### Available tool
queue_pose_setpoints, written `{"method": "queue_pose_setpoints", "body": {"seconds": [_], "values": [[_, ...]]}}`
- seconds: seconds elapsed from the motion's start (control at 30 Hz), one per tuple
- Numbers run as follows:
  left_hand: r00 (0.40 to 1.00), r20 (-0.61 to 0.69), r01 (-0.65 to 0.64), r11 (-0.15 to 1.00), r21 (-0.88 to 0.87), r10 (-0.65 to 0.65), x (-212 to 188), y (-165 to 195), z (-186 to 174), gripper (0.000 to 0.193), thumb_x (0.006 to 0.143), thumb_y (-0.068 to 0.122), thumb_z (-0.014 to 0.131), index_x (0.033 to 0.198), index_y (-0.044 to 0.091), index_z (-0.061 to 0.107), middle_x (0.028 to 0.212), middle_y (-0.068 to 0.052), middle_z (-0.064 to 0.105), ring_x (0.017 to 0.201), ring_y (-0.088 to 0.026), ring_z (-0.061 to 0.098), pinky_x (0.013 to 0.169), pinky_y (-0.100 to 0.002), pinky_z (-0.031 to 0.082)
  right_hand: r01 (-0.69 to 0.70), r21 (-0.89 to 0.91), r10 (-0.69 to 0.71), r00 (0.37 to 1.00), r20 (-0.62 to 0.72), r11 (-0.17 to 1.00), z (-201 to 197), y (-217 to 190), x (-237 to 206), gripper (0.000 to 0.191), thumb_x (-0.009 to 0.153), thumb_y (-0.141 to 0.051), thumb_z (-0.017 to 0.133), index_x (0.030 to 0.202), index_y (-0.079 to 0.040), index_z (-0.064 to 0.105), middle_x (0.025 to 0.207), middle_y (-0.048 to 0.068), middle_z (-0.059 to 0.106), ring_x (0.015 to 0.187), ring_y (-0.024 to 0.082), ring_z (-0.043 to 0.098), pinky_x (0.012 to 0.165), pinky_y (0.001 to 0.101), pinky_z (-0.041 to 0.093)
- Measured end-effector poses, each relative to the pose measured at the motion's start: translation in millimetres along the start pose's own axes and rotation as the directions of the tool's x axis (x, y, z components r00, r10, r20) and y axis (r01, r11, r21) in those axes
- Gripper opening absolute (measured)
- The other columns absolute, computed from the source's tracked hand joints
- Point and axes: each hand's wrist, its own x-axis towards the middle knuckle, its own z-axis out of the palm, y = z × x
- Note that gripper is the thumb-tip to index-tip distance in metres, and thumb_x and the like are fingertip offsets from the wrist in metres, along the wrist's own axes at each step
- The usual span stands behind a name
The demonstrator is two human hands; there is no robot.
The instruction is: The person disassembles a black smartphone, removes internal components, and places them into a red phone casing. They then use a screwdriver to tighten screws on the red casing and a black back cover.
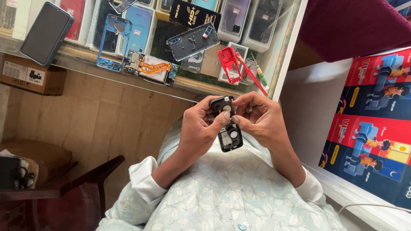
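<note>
Both hands are holding a small opened phone (229, 130) above the lap, near the glass table (280, 72) edge. Left hand (200, 126) is gripping the body, thumb pressing the top module; right hand (261, 119) is steadying opp. side. Recommended: keep pressure light & even.

Black phone (229, 128), red frame (228, 64)

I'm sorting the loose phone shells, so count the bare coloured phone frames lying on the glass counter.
2. A blue phone frame lies at the counter's left, beside a bare circuit assembly. A red phone frame lies further right, next to the red-handled screwdriver. Others may sit hidden among the boxes under the glass.
</note>
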Motion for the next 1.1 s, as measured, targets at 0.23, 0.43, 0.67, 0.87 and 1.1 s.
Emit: {"method": "queue_pose_setpoints", "body": {"seconds": [0.23,0.43,0.67,0.87,1.1], "values": [[1.000,-0.014,0.022,0.996,0.081,-0.021,0.7,7.4,-0.3,0.026,0.092,0.006,0.072,0.117,-0.001,0.069,0.094,0.001,0.071,0.081,-0.002,0.065,0.070,-0.019,0.056,-0.009,-0.015,0.009,1.000,-0.001,1.000,3.8,-3.4,1.2,0.029,0.086,0.005,0.075,0.112,0.004,0.065,0.100,0.004,0.065,0.089,0.007,0.064,0.080,0.0210,0.054],[0.998,-0.013,0.060,0.997,0.044,-0.060,2.0,10.7,0.5,0.028,0.090,0.008,0.075,0.115,-0.001,0.067,0.093,0.002,0.070,0.082,-0.001,0.065,0.070,-0.018,0.057,-0.003,-0.018,0.004,1.000,0.026,1.000,3.5,-6.1,1.4,0.028,0.087,0.001,0.077,0.113,0.004,0.065,0.102,0.006,0.069,0.091,0.007,0.065,0.082,0.0220,0.055],[0.998,-0.009,0.054,0.998,0.031,-0.054,3.3,3.7,-1.9,0.026,0.090,0.007,0.075,0.113,-0.001,0.067,0.092,0.002,0.069,0.081,-0.002,0.063,0.071,-0.018,0.055,0.002,0.054,-0.006,0.997,0.077,0.999,0.7,-7.1,1.1,0.031,0.089,-0.003,0.080,0.115,0.005,0.065,0.105,0.006,0.067,0.095,0.007,0.064,0.084,0.0225,0.054],[0.998,0.052,0.033,0.997,-0.063,-0.029,8.0,-6.8,-7.6,0.026,0.090,0.006,0.077,0.112,-0.002,0.067,0.096,0.001,0.070,0.086,-0.002,0.064,0.077,-0.019,0.056,-0.021,0.040,0.018,0.998,0.066,0.999,1.0,-4.2,0.9,0.032,0.088,-0.002,0.080,0.115,0.005,0.065,0.103,0.005,0.066,0.093,0.007,0.063,0.082,0.0223,0.054],[0.994,0.068,0.087,0.992,-0.091,-0.081,11.1,-11.2,-11.9,0.021,0.089,0.004,0.077,0.106,-0.001,0.066,0.092,0.000,0.069,0.082,-0.002,0.063,0.070,-0.020,0.055,-0.040,0.047,0.036,0.996,0.086,0.998,1.1,-2.9,2.6,0.031,0.087,0.001,0.079,0.114,0.005,0.065,0.103,0.005,0.067,0.093,0.007,0.064,0.083,0.0232,0.055]]}}
